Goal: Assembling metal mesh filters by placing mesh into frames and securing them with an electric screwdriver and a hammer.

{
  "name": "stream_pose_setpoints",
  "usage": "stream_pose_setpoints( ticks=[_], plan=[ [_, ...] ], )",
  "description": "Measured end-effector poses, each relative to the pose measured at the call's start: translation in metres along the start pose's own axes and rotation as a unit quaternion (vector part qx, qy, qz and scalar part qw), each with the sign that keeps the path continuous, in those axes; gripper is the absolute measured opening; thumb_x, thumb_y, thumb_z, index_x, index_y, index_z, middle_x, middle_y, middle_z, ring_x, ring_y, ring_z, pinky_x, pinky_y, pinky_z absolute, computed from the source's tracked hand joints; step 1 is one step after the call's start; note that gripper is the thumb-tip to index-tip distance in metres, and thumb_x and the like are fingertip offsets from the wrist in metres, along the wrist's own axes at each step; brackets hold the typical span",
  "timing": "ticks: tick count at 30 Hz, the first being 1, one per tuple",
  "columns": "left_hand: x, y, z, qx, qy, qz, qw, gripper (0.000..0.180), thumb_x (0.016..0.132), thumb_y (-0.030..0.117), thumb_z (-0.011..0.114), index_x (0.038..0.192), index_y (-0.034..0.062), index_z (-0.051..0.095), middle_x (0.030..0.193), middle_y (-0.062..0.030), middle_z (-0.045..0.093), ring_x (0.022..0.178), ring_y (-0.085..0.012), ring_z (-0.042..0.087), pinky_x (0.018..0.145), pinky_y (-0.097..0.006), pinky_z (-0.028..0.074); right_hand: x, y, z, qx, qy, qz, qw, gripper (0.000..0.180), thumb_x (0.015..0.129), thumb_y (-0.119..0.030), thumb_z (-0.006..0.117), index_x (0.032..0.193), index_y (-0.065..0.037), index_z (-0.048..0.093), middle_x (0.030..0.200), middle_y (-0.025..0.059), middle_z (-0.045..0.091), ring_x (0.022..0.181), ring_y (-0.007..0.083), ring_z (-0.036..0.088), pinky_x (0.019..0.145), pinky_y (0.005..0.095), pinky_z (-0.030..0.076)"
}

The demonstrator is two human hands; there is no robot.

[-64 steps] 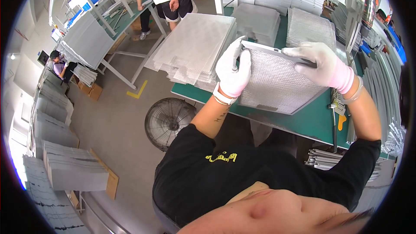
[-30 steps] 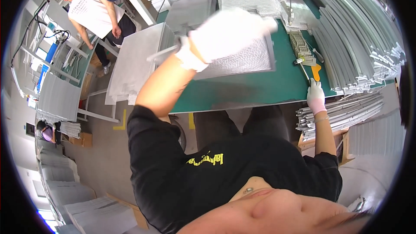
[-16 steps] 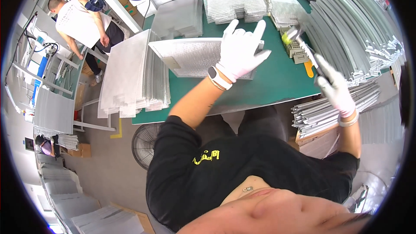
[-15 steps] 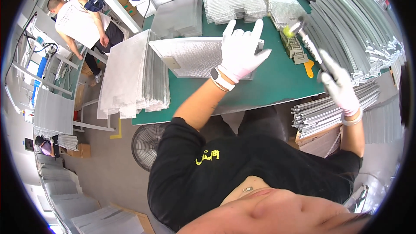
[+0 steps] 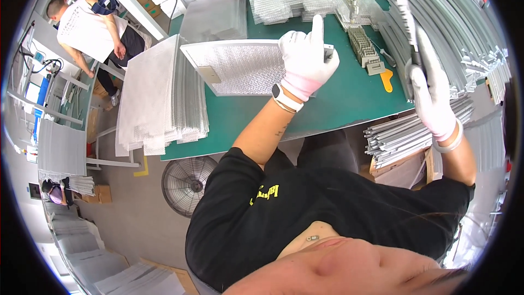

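A framed metal mesh panel [image 5: 240, 65] stands on edge on the green tabletop. My left hand [image 5: 308, 57], in a white glove, is closed at the panel's right end, its index finger pointing up; the fingertips around the frame are partly hidden. My right hand [image 5: 431, 87], also gloved, grips a mallet [image 5: 403, 13] by its handle. The mallet's yellow-green head is raised over the right side of the bench and blurred by motion.
Mesh sheets [image 5: 147, 93] are stacked left of the panel, more sheets [image 5: 215, 16] behind. Small grey corner pieces [image 5: 363, 46] stand in a row near an orange tool [image 5: 386, 80]. Long metal strips [image 5: 453, 33] fill the right. A co-worker [image 5: 90, 27] stands far left.
My right hand has lifted the mallet up and away from the bench. My left hand's spread fingers have curled in, leaving the index finger up. The panel keeps its place on the table.
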State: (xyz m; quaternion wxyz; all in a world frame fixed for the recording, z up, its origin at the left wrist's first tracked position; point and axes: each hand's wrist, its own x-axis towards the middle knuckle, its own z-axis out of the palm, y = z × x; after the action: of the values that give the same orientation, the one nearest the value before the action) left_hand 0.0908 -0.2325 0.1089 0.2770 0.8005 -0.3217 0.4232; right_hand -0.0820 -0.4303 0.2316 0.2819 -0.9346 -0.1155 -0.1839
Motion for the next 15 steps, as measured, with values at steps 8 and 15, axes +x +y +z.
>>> stream_pose_setpoints(
  ticks=[8,15],
  plan=[
    [0.001,0.002,-0.001,-0.003,0.02,0.008,1.0,0.081,0.069,0.027,0.074,0.135,-0.0107,0.05,0.069,-0.0045,0.052,0.069,-0.0243,0.052,0.084,-0.042,0.041,0.002,0.016,0.005,-0.187,0.026,-0.164,0.968,0.056,0.091,-0.001,0.056,0.146,0.0,0.044,0.103,0.0202,0.069,0.076,0.0339,0.068,0.074,0.0416,0.054],
    [0.001,0.006,-0.009,-0.02,-0.002,-0.018,1.0,0.073,0.07,0.024,0.069,0.135,-0.0059,0.054,0.07,-0.0086,0.057,0.072,-0.026,0.057,0.086,-0.044,0.041,-0.011,0.033,0.037,-0.108,-0.099,0.04,0.988,0.054,0.091,-0.008,0.059,0.144,-0.012,0.051,0.098,0.0233,0.068,0.084,0.042,0.065,0.076,0.0468,0.053]
  ],
)
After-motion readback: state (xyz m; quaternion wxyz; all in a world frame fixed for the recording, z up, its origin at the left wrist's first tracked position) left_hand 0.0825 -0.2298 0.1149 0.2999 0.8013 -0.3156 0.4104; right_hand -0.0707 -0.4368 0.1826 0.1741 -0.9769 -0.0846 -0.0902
